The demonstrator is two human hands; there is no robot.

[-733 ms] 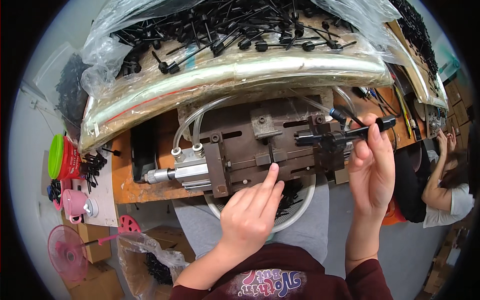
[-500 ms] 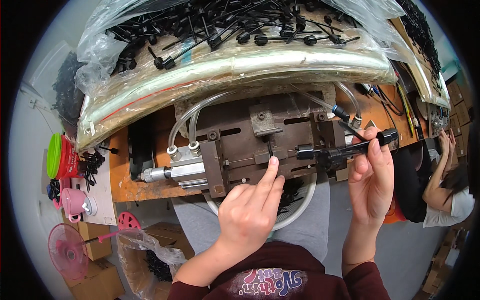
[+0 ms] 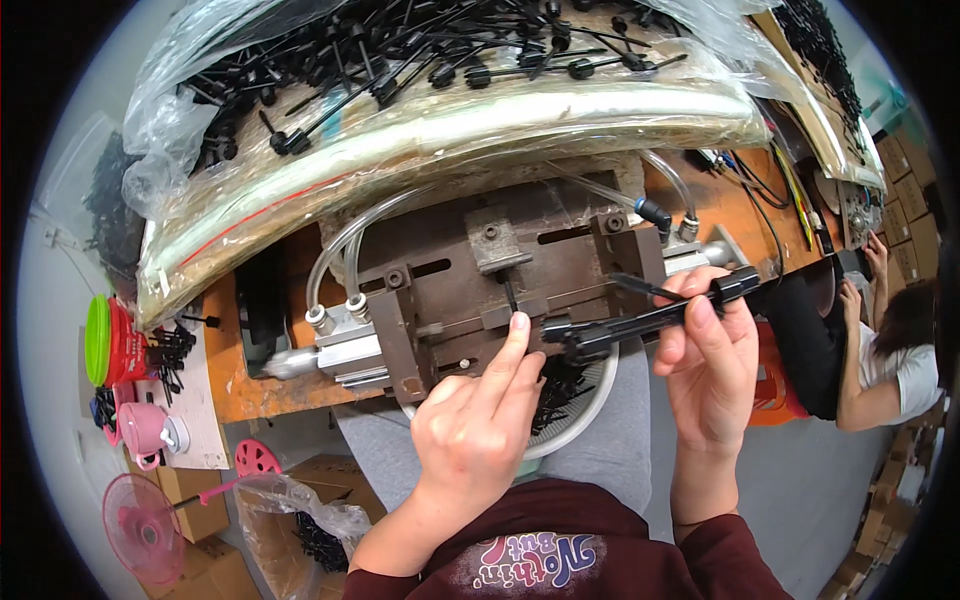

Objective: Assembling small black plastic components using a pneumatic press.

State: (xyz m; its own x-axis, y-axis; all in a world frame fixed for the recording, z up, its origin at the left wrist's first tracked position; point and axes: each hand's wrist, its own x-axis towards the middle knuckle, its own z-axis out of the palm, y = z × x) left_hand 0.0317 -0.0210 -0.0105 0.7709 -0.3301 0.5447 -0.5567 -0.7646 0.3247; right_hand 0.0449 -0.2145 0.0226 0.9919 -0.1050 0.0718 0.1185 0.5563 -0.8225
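My left hand (image 3: 465, 430) reaches over the brown metal clamping fixture (image 3: 437, 233), index finger stretched out. Its fingertip touches the lower end of a thin black rod (image 3: 509, 288) lying at the fixture's middle, below a small metal block (image 3: 497, 245). The middle finger lies half bent beside it; the thumb is hidden. To the right, my right hand (image 3: 712, 385) is closed round several black plastic rods with ribbed, knob-like ends (image 3: 625, 328). They point left, above the fixture's front right edge. A silver air cylinder (image 3: 355, 360) sits at the fixture's left side.
Behind the fixture, a plastic-lined tray (image 3: 450, 118) holds a heap of black rods. Clear hoses (image 3: 345, 235) run to the cylinders. On my lap sits a white basket (image 3: 603, 398) with black parts. A pink fan (image 3: 143, 528) stands left; another person (image 3: 885, 370) sits right.
My right hand, with the rods, has moved a little left and closer to me relative to the fixture. The left fingertip stays at the thin rod. The left cylinder's end is now blurred.
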